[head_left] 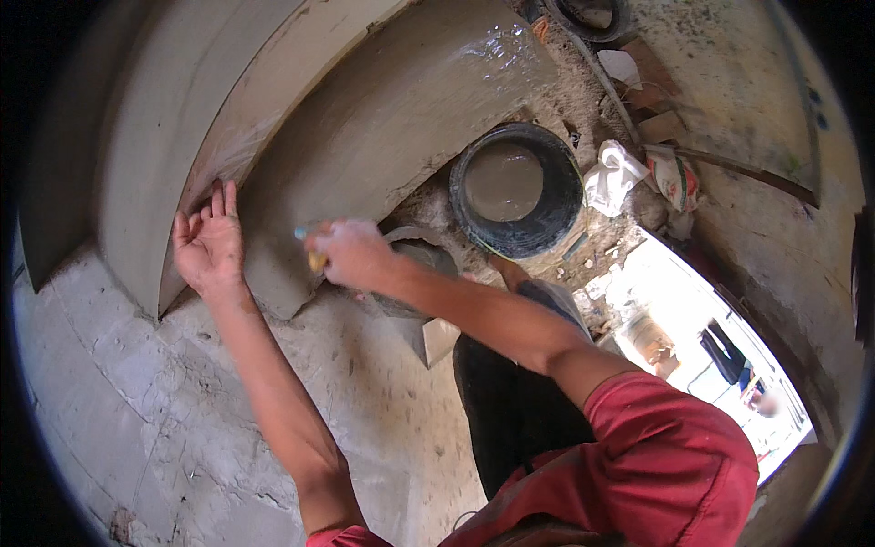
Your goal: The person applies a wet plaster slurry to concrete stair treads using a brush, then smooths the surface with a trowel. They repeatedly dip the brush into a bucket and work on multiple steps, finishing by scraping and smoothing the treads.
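Your right hand holds a blurred yellow tool at its 9 o'clock, axis unclear. Your left hand, fingers extended, lies nearer the curved band, running 7 to 1 o'clock.

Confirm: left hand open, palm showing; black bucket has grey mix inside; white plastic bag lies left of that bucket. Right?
No: the white plastic bag lies right of the black bucket, not left, as the head view shows. The rest is correct: left hand open, palm showing; grey mix inside the bucket.
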A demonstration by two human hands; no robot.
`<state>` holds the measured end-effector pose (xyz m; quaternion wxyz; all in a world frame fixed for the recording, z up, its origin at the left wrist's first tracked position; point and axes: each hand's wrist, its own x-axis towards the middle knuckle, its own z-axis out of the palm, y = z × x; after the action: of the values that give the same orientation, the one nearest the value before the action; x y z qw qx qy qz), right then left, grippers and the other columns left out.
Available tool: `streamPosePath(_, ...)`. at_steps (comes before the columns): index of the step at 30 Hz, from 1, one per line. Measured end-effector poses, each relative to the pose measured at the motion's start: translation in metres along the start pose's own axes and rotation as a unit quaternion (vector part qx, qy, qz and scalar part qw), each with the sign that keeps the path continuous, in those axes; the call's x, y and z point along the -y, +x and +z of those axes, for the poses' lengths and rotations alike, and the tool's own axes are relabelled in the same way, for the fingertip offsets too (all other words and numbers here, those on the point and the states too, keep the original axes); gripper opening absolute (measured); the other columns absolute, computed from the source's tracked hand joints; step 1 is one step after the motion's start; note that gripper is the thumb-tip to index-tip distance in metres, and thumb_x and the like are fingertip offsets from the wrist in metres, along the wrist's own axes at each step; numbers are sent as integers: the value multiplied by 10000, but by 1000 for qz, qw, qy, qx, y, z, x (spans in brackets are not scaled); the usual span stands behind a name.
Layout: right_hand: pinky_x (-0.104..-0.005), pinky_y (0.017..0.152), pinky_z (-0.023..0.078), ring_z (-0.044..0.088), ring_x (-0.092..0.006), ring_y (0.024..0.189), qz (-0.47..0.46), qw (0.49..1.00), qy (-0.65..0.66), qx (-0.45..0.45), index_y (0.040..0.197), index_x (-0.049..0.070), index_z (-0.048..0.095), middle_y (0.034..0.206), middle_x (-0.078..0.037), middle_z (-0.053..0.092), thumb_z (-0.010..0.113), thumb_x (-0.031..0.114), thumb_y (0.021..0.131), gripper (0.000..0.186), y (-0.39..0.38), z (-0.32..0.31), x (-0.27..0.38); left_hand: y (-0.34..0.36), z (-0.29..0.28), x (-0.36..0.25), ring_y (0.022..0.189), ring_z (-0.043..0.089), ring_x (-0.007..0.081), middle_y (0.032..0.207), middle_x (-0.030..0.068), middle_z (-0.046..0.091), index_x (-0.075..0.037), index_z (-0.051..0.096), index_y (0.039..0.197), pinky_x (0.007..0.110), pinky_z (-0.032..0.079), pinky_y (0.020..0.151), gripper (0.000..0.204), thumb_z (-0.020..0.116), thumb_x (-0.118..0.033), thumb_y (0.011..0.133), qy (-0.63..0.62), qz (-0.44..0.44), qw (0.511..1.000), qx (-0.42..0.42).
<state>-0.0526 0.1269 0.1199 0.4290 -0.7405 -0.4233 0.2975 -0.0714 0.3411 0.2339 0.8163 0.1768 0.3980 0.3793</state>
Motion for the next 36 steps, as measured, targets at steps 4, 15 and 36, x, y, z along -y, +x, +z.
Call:
streamPosePath(4,-348,800,585,747,-222,873,179,967,113,-145,1006,77,794,956,-132,786,728,259,911,215,31,-113,-75,4,-11,-10,1580,114,488,1679,289,179,101,429,1302,693,181,1266,355,472,-149,1054,-47,-9,999,-4)
streamPosePath(15,-422,800,567,715,-315,903,196,830,83,-515,1081,-30,711,992,-195,733,708,215,861,329,119,-313,-219,2,-13,-2,1584,71,484,1721,246,68,16,103,1630,656,122,1289,686,420,-240,1078,-30,9,998,46)
streamPosePath(36,-481,806,588,716,-339,1001,172,884,-409,-149,1215,191,722,1133,-107,726,750,227,815,403,13,-197,-131,4,-17,-11,1583,80,487,1706,233,141,49,161,1595,657,131,1286,660,447,-220,1064,-27,-11,998,55)
